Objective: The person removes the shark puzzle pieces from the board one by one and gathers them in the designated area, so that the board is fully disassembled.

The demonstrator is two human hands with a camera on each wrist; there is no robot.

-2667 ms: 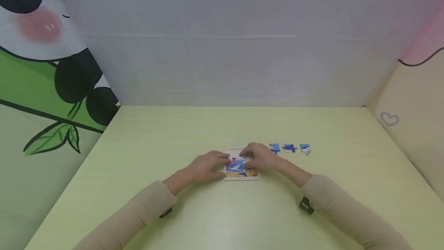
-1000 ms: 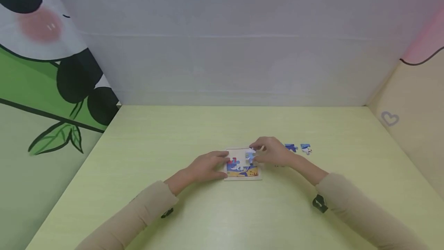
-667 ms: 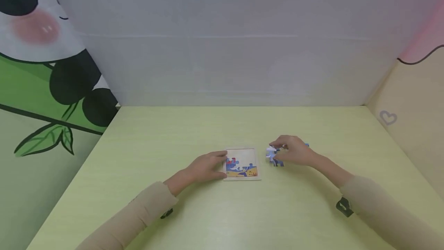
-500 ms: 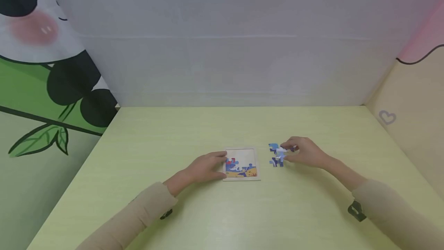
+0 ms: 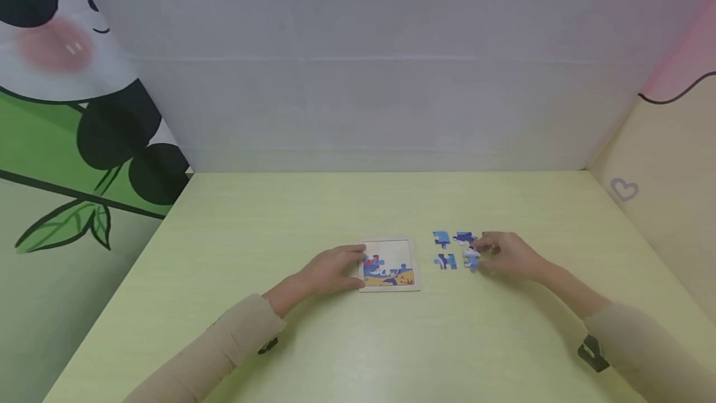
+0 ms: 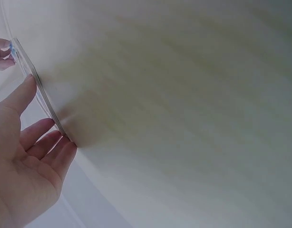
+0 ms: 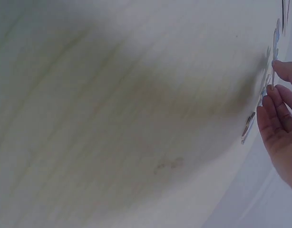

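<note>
Where the left hand [image 5: 329, 270] is placed: the left edge of the puzzle board [image 5: 416, 273] is touched by its fingertips, with thumb and fingers spread apart.
Right hand [image 5: 516, 257]: a light-blue piece [image 5: 472, 258] is pinched between thumb and fingertips, to the right of the board; whether the table [image 5: 358, 341] is touched by it cannot be told.
Puzzle board: it is laid flat on the table, between the hands; its lower part is filled with joined blue and yellow pieces [image 5: 386, 280], and pale backing is exposed above them.
Loose pieces: a blue piece [image 5: 442, 239] and a dark-blue piece [image 5: 465, 237] are set side by side at the far right of the board; a blue-and-white piece [image 5: 447, 261] is laid nearer, just left of the pinched one.
Arms: both are covered by beige sleeves [image 5: 224, 341].
Right wall: a heart [image 5: 624, 189] is drawn there in pale purple.
</note>
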